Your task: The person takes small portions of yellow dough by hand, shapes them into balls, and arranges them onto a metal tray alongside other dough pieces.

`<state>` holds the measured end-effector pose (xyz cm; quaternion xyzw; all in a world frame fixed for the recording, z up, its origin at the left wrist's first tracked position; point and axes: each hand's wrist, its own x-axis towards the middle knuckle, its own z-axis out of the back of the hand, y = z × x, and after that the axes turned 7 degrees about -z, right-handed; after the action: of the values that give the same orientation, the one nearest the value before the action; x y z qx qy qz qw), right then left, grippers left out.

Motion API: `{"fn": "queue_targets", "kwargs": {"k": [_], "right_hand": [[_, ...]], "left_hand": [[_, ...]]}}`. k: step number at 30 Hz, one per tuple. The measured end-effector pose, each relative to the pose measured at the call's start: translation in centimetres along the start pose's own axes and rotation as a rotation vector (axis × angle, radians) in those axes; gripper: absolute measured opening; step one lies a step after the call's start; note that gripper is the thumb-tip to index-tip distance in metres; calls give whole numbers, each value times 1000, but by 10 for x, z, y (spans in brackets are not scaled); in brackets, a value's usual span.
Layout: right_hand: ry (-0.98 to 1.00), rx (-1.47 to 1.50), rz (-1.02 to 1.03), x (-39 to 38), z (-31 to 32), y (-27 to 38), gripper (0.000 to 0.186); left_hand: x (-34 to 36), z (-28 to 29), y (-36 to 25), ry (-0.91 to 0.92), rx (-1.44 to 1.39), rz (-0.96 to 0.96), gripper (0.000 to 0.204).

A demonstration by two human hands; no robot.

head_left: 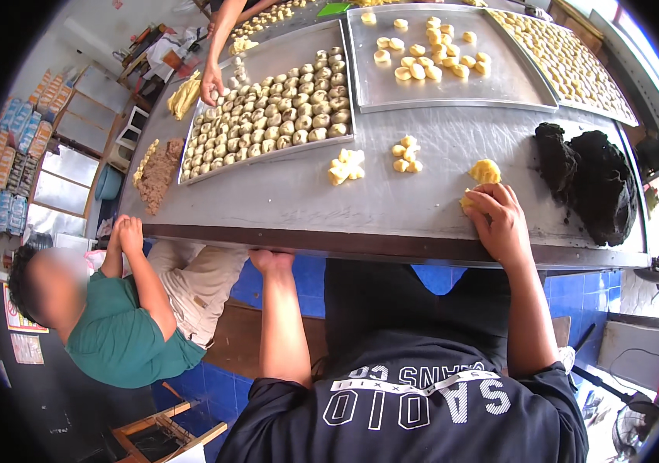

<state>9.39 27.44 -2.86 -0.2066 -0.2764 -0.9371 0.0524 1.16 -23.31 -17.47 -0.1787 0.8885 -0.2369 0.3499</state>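
Observation:
My right hand point(501, 220) is at the near right of the metal table, thumb and fingers closed on a small piece of yellow dough point(466, 202). Just beyond it lies a larger yellow dough lump point(485, 171). My left hand point(271, 261) rests against the table's near edge, its fingers mostly hidden. Between the hands, farther in, sit two small heaps of yellow dough pieces point(346, 167) and dough balls point(406, 154). A large black mass of filling point(603, 185) lies right of my right hand.
A tray point(267, 157) holds rows of filled balls, with another person's hand point(212, 83) over it. Behind are a tray of pale dough rounds point(376, 86) and a fuller tray point(576, 65). Brown crumbly filling point(161, 177) lies left, near a person in green point(128, 332).

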Motion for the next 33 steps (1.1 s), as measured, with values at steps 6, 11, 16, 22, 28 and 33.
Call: {"fn": "queue_targets", "kwargs": {"k": [6,11,16,22,28,33], "right_hand": [[8,23,-19,1,4,0,27],[161,128,-15,4,5,9,30],[51,8,-97,0,5,8,26],[182,170,258,36,-21,33,13],[26,-77,143,21,-2,1,20],[44,69,-77,-13,22,-5,24]], "left_hand": [[2,15,-9,201,-128,61,42],[16,46,-45,-66,52,-144,67],[-71,6,-42,89,759,-1268,48],[-181,-170,59,1334,1355,-1244,22],[-140,-207,98,1387,1664,-1237,22],[-179,-188,90,1470,1368,-870,10]]}}
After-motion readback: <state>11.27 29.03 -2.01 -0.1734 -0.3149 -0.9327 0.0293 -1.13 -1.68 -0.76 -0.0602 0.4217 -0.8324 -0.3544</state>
